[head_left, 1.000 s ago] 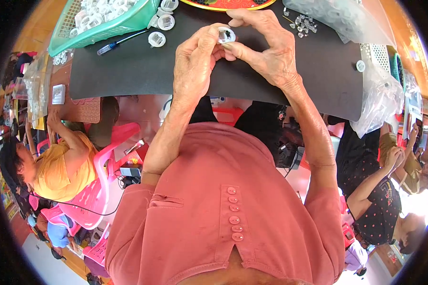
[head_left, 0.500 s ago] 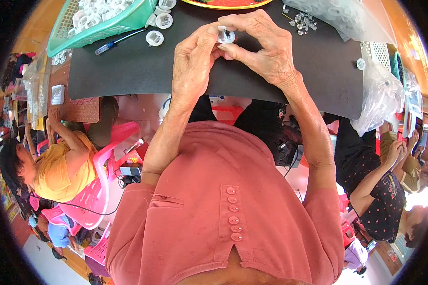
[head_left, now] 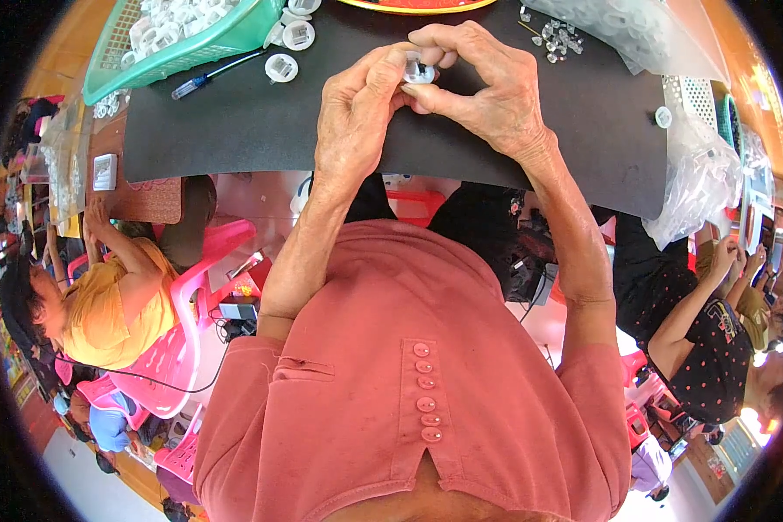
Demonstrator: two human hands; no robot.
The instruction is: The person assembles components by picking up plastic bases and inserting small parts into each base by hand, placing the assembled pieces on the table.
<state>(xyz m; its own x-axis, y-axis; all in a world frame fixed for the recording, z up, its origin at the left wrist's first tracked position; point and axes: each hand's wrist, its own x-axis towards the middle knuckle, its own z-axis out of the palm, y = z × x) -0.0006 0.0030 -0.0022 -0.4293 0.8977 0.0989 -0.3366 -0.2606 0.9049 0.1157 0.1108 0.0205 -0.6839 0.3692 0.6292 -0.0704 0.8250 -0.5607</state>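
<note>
Above the black table mat (head_left: 261, 130), both my hands meet around a small round white-and-clear plastic part (head_left: 418, 73). My left hand (head_left: 361, 104) pinches its left side between thumb and fingers. From the right, my right hand (head_left: 487, 91) has its thumb at the lower edge and its forefinger near the top. Something small and dark shows inside the part, too tiny to name. Similar round white parts (head_left: 282, 68) lie on the mat to the left of my hands. Beside them rests a screwdriver (head_left: 202, 83) with a blue handle.
A green basket (head_left: 161, 74) full of white plastic parts stands at the far left. Ahead is the yellow rim of a red tray (head_left: 418, 9). Small clear pieces (head_left: 558, 42) and a clear plastic bag (head_left: 644, 39) lie far right. Other people sit at both sides.
The round part has turned slightly in my fingers, and my right fingertips have shifted on its upper side. Both hands have moved very slightly to the right.
</note>
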